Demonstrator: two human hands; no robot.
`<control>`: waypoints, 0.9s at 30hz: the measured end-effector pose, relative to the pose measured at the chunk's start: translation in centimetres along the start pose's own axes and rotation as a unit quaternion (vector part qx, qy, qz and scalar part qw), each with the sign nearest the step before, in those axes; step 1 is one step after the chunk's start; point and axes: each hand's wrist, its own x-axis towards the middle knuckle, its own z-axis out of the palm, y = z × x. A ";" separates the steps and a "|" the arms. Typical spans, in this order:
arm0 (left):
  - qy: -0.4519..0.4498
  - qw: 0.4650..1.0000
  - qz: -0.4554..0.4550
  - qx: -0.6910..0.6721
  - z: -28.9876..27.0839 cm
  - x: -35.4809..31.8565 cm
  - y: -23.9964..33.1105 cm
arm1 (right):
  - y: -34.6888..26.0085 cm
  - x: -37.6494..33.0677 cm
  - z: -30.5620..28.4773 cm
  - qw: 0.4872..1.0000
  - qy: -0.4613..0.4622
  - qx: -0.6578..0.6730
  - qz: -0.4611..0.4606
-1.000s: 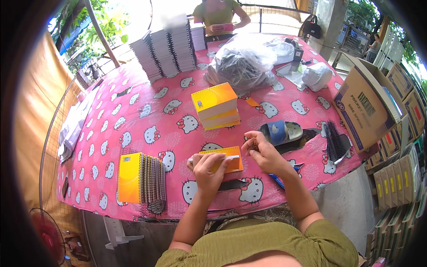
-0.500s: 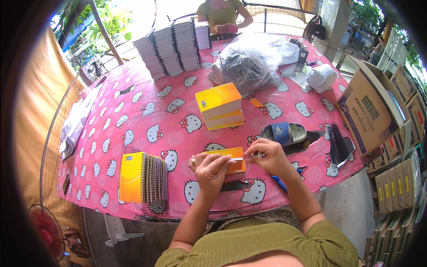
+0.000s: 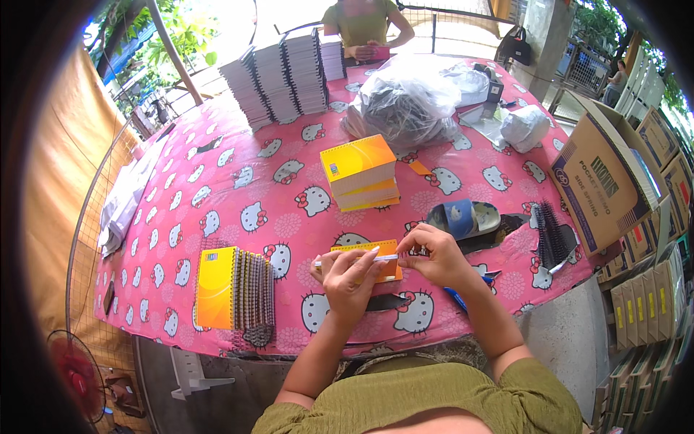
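Observation:
A small yellow-and-orange notebook (image 3: 390, 272) lies in front of me, with a thin white edge of pages raised across it. My left hand (image 3: 347, 281) closes over the left part of this notebook, its thumb and fingers at the pale edge. At the right end of that edge, my right hand (image 3: 434, 253) is pinched; whatever sits between its fingertips is too small to make out. Just beyond is a stack of yellow notebooks (image 3: 359, 160). To the left, a row of spiral-bound notebooks (image 3: 217, 288) shows its wire coils.
Right of my hands lie a blue slipper (image 3: 457, 218), a blue-handled tool (image 3: 455, 296) and black spiral coils (image 3: 551, 239). Farther off are tall notebook stacks (image 3: 278, 79) and a plastic bag (image 3: 405, 101). Cardboard boxes (image 3: 603, 177) stand right. Another person (image 3: 367, 29) is across the table.
The view has shifted slightly. My left fingers have moved a little along the notebook's pale edge; my right hand stays pinched at its right end.

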 end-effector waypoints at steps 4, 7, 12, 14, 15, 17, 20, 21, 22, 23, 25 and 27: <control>-0.011 0.999 0.032 0.031 0.3 -0.5 -0.3 | -0.3 -0.2 0.0 0.999 -0.011 0.021 0.031; -0.014 0.999 0.021 0.028 0.2 -0.4 0.0 | 0.2 -0.4 0.0 0.999 -0.016 0.032 0.015; -0.018 0.999 0.026 0.017 0.1 -0.3 0.0 | 0.2 -0.3 0.0 0.999 -0.017 -0.013 -0.031; -0.008 0.999 0.034 0.042 0.0 0.0 0.4 | -0.2 -0.3 -0.1 0.999 0.000 -0.012 -0.041; -0.004 0.998 0.038 0.054 -0.1 0.1 0.6 | -0.1 -0.3 -0.1 1.000 -0.004 -0.008 -0.029; -0.001 0.997 0.037 0.070 -0.1 0.2 0.6 | 0.3 -0.4 0.0 1.000 -0.012 0.001 -0.003; -0.013 0.998 0.027 0.057 -0.4 0.4 0.6 | -0.6 -0.6 0.4 0.991 -0.010 0.092 0.098; -0.020 0.999 0.021 0.046 -0.6 0.3 0.5 | -0.8 -0.6 0.6 0.998 0.003 0.026 0.054; -0.025 0.999 0.018 0.043 -0.5 0.2 0.3 | -0.9 -0.6 0.8 0.999 0.016 -0.040 0.008; -0.031 0.999 0.015 0.039 -0.4 -0.1 -0.1 | -1.0 -0.7 1.0 0.993 0.029 -0.105 -0.037; -0.028 0.999 0.017 0.035 -0.5 -0.2 -0.5 | -1.2 -0.8 0.9 0.991 -0.008 -0.132 -0.026; -0.017 0.999 0.028 0.034 -0.4 -0.2 -0.4 | -2.0 -0.5 0.9 0.993 0.000 -0.119 -0.026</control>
